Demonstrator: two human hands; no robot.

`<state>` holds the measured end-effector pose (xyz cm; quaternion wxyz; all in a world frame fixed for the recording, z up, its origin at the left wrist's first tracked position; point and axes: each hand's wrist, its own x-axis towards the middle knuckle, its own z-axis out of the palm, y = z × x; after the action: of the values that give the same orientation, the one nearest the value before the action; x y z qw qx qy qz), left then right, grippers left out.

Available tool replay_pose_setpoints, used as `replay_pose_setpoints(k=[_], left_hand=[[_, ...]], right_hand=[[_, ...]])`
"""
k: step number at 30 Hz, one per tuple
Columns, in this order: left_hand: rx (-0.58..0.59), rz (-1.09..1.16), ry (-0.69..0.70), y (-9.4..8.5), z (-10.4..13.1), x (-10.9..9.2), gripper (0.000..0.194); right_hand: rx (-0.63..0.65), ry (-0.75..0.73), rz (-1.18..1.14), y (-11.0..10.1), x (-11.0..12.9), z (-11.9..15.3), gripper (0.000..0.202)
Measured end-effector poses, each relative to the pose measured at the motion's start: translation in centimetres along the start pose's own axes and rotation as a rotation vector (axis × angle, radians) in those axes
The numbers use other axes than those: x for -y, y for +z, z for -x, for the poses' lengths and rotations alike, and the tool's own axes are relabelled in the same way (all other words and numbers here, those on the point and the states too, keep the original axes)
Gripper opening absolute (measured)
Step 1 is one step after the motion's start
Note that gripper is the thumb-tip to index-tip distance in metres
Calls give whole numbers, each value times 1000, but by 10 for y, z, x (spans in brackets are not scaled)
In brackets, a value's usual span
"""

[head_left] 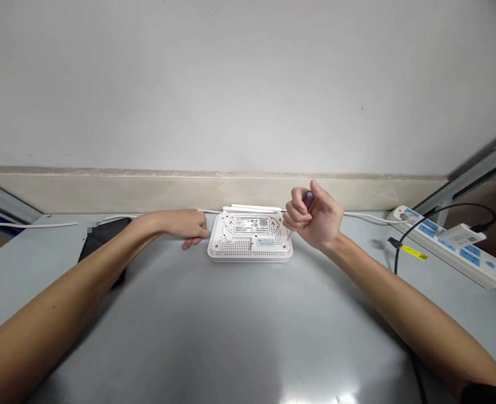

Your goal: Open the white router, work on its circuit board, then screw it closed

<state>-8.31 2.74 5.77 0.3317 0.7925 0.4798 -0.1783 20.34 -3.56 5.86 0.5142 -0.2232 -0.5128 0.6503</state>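
The white, flat, perforated plastic box [248,247] looks matt; its pale-blue rectangular sticker [266,242] seems papery. At two o'clock sits a glossy, rounded purple plastic handle [308,198]; at three, a thin silvery metal shaft [289,235] and a smooth white-and-blue plastic power strip [456,255]. Six: smooth, shiny grey tabletop [248,314]. Nine: dull black cloth-like pouch [105,235].

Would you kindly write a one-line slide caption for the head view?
Right hand holds a purple-handled tool at one edge of a white router, left hand opposite.
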Motion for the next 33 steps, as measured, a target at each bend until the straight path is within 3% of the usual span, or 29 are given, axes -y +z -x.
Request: replay_pose_setpoints(k=[3, 7, 19, 21, 23, 25, 28, 30, 33], left_hand=[[-13, -28, -15, 2, -2, 2, 32], [-27, -61, -35, 3, -5, 6, 31], [-33, -75, -31, 5, -6, 5, 35], [-28, -42, -37, 3, -3, 6, 38], [-60, -9, -53, -3, 6, 5, 44], [-193, -17, -63, -10, 16, -1, 50], [-602, -131, -21, -6, 23, -25, 41], [-860, -122, 73, 10, 16, -46, 34], [-982, -135, 399, 45, -6, -68, 35]], right_hand=[[136, 112, -17, -4, -2, 0, 57], [217, 151, -40, -8, -3, 0, 56], [186, 65, -14, -10, -13, 1, 48], [172, 61, 89, -9, -12, 1, 42], [160, 72, 339, -6, -3, 2, 35], [197, 77, 761, 0, 12, 5, 28], [140, 58, 1456, 11, 34, 13, 31], [117, 118, 1687, 18, 43, 19, 33], [186, 156, 1806, 24, 45, 26, 28]])
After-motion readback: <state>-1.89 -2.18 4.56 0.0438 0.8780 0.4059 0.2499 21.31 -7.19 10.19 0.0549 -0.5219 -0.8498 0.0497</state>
